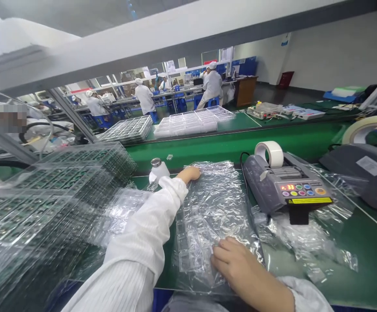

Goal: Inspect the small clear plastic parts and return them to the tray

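A clear, crinkled plastic bag (219, 195) lies lengthwise before me on the green bench, with a clear compartment tray (191, 242) visible through its film. My left hand (191, 173) reaches to the bag's far left corner. Its fingers are curled closed on the film there, and the fingertips are hidden. At the near end, my right hand (236, 266) rests on the bag, fingers bent and held together against the plastic over the tray. Just left of my left hand stands a white bottle with a metal cap (158, 169).
Stacked clear trays (55, 186) holding small parts rise at the left. A tape dispenser (285, 182) with a white roll stands at right, loose film (308, 242) before it. More trays (191, 121) sit beyond the green ledge. People in white work farther back.
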### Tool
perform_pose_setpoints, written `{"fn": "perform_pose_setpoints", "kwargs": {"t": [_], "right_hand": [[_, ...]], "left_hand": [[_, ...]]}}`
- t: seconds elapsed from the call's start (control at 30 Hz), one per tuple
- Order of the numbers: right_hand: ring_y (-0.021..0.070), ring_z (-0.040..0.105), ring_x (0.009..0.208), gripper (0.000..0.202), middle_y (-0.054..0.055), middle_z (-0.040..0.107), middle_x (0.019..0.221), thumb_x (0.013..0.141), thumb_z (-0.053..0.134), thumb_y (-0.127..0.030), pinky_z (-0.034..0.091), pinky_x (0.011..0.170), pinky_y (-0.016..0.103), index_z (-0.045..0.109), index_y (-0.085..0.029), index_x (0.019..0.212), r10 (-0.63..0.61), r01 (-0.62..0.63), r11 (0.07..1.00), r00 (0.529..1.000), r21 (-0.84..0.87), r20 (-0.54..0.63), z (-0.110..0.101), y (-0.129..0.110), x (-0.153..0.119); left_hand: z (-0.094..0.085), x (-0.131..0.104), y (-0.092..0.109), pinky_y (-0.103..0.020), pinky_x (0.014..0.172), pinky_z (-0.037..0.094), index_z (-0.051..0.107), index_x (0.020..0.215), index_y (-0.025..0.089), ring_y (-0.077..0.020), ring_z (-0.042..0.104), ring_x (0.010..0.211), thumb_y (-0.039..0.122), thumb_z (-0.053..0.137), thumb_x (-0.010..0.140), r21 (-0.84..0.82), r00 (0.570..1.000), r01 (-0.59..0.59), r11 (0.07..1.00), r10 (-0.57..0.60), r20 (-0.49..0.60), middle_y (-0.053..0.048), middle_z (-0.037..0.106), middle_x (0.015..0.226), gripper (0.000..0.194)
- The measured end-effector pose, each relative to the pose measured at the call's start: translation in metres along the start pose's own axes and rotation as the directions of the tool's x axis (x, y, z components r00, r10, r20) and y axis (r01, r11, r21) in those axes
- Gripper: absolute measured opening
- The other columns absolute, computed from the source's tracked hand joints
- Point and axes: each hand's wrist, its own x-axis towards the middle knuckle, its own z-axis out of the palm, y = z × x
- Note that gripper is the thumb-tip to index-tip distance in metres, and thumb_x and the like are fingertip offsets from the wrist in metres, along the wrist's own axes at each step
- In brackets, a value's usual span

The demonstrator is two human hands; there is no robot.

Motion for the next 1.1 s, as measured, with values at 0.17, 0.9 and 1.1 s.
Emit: {"fn": "perform_pose_setpoints", "kwargs": {"t": [0.17, 0.9, 1.1], "right_hand": [[0.0143, 0.049, 0.067, 0.022, 0.001, 0.054, 0.069, 0.089, 0.043, -0.011, 0.038, 0.062, 0.027, 0.061, -0.018, 0.079, 0.189, -0.147, 0.955, 0.971, 0.259, -0.147, -0.028, 0.001, -0.016], [0.0196, 0.062, 0.077, 0.047, 0.007, 0.066, 0.105, 0.088, 0.039, -0.020, 0.043, 0.057, 0.027, 0.044, -0.025, 0.135, 0.788, -0.871, 0.491, 0.451, -0.014, -0.419, -0.114, 0.095, -0.093], [0.0156, 0.049, 0.045, 0.063, 0.002, 0.061, 0.072, 0.082, 0.041, -0.008, 0.016, 0.039, 0.028, 0.033, -0.029, 0.141, 0.820, -0.828, 0.247, 0.455, -0.503, -0.347, -0.112, 0.093, -0.090]], "left_hand": [[-0.014, -0.038, 0.018, -0.048, 0.095, 0.039, 0.064, 0.099, 0.013, -0.0253, 0.056, 0.107, 0.036, 0.056, 0.084, -0.096, 0.993, -0.090, 0.991, 0.096, 0.064, -0.011, 0.064, 0.110, 0.029], [0.012, -0.209, 0.033, -0.020, 0.079, 0.045, 0.065, 0.107, 0.021, -0.0116, 0.062, 0.086, 0.047, 0.071, 0.064, -0.991, 0.634, -0.002, 0.132, 0.767, 0.101, -0.003, 0.070, 0.094, 0.051], [0.032, -0.223, 0.017, -0.020, 0.073, 0.045, 0.061, 0.108, 0.022, -0.0112, 0.062, 0.082, 0.035, 0.078, 0.060, -0.978, 0.699, 0.178, -0.114, 0.714, 0.044, 0.000, 0.067, 0.091, 0.053]]}}
